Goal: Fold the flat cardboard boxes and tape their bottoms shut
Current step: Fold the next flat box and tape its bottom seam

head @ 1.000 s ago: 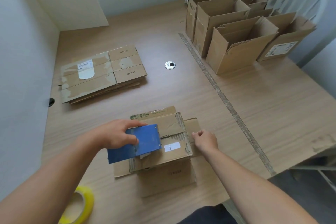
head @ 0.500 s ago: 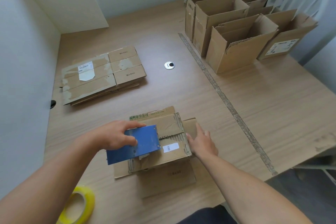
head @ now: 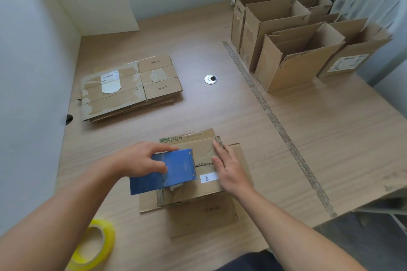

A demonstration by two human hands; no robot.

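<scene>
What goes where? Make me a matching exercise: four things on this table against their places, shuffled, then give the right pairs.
Things:
1. yellow tape roll
2. stack of flat boxes
3. open boxes
4. blue tool

Places:
A. standing at the far right
B. gripped by the left hand
C. lying nearest the camera, at the left
D. lying at the far left

Pairs: 1-C, 2-D, 3-A, 4-B
</scene>
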